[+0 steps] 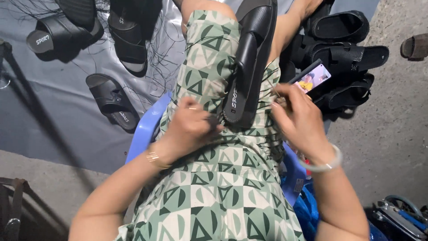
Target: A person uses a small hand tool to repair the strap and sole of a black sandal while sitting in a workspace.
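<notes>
A black sandal [249, 67] lies along her lap, steadied for work: left hand [189, 127] fingers curled shut at its heel, right hand [298, 118] pinching thin thread beside it.

grey floor sheet [67, 116] (blue chair [145, 129])

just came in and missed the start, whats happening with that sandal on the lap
A seated person in a green patterned dress has a black sandal lying along their lap, sole side up. The left hand pinches at its heel edge, while the right hand holds a thin thread or needle beside it; which one is too fine to tell. More black sandals lie piled to the right with a phone on them, and others lie on a grey sheet.
</notes>
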